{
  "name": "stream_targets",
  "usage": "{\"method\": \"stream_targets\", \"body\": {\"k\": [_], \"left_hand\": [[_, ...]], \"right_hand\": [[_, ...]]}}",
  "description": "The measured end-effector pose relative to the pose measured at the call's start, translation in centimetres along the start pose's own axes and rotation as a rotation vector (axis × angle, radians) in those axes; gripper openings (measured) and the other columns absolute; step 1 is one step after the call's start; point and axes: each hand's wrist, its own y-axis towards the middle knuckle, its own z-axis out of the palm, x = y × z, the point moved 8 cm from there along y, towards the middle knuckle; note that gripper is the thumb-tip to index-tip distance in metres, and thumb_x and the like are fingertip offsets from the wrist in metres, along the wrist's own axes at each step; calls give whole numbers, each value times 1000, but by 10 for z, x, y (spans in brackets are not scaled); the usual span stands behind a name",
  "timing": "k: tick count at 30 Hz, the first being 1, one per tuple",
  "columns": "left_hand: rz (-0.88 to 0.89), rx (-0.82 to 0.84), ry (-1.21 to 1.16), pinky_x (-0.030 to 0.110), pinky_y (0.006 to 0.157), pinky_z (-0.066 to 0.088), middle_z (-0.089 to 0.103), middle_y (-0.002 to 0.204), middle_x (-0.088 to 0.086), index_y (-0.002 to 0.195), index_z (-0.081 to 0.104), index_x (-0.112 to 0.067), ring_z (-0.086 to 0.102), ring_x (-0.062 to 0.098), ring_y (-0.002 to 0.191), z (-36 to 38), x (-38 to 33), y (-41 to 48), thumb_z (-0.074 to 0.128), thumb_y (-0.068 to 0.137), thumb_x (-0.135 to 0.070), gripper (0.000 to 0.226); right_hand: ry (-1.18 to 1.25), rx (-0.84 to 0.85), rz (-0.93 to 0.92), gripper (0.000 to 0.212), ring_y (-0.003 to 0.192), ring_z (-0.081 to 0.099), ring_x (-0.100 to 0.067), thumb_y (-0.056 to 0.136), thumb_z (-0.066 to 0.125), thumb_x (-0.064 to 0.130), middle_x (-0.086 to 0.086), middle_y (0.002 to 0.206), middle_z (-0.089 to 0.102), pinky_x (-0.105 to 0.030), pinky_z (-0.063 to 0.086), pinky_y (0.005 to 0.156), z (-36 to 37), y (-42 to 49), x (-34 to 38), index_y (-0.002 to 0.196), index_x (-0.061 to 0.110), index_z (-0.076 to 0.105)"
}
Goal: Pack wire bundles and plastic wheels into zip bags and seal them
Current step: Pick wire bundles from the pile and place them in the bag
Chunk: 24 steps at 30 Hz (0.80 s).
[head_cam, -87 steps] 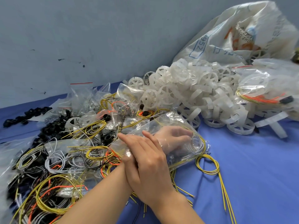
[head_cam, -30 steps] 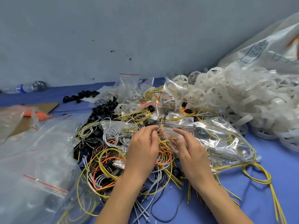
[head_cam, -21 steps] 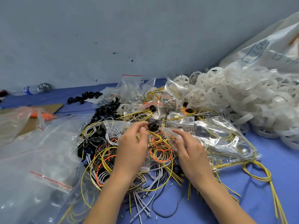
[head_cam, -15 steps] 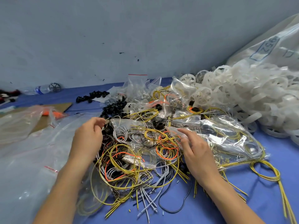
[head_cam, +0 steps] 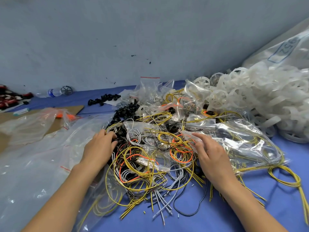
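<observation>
Left hand (head_cam: 100,148) curls into the tangled wires (head_cam: 142,164), grip unclear; right hand (head_cam: 210,154) spread open at bag (head_cam: 242,141) edge. Snagged loops could drag neighbours out.

We see left hand (head_cam: 100,148) resting on tangled yellow, orange and grey wire coils (head_cam: 145,158); right hand (head_cam: 210,153), fingers spread, touches clear plastic zip bag (head_cam: 242,139).
</observation>
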Motion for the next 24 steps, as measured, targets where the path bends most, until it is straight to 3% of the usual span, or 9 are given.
{"method": "stream_targets", "body": {"k": [6, 13, 16, 19, 21, 24], "left_hand": [[23, -191, -236, 35, 68, 48, 64, 103, -8, 102, 62, -31, 57, 16, 95, -31, 1, -2, 52, 97, -38, 13], [156, -481, -307, 36, 62, 48, 57, 105, -10, 103, 61, -30, 58, 17, 78, -89, -22, -8, 54, 98, -27, 9], [137, -600, -298, 44, 70, 43, 65, 101, -5, 105, 60, -25, 60, 20, 73, -104, -25, -13, 55, 98, -22, 9], [121, -685, -350, 23, 71, 31, 67, 94, -1, 106, 59, -21, 55, 14, 68, -114, -26, -15, 56, 98, -15, 11], [118, -692, -496, 15, 67, 35, 66, 99, -3, 106, 60, -22, 54, 9, 74, -119, -29, -13, 54, 97, -13, 14], [118, -576, -887, 19, 77, 51, 68, 101, -9, 106, 61, -31, 63, 8, 90, -121, -42, -14, 54, 94, -18, 19]], "right_hand": [[-6, 1, -4, 30, 104, 59, -18, 103, 44, 25, 2, 115, 68, -30, 39, 82, 1, 0, -2, 126, 22, 63], [7, 4, -2, 30, 105, 59, -16, 103, 44, 24, 2, 115, 68, -27, 36, 81, 1, 0, -1, 126, 21, 63], [13, 6, 0, 31, 105, 59, -16, 103, 44, 25, 2, 116, 68, -27, 37, 81, 0, 0, -1, 126, 21, 63], [15, 8, 2, 31, 106, 60, -18, 103, 43, 26, 2, 117, 68, -30, 40, 83, -1, 0, 0, 127, 21, 63], [15, 9, 1, 32, 106, 60, -18, 103, 43, 26, 2, 117, 68, -31, 41, 84, -1, -1, 0, 127, 21, 63], [25, 5, 2, 32, 106, 59, -16, 103, 42, 28, 4, 116, 67, -29, 40, 84, -2, -2, 1, 127, 22, 63]]}}
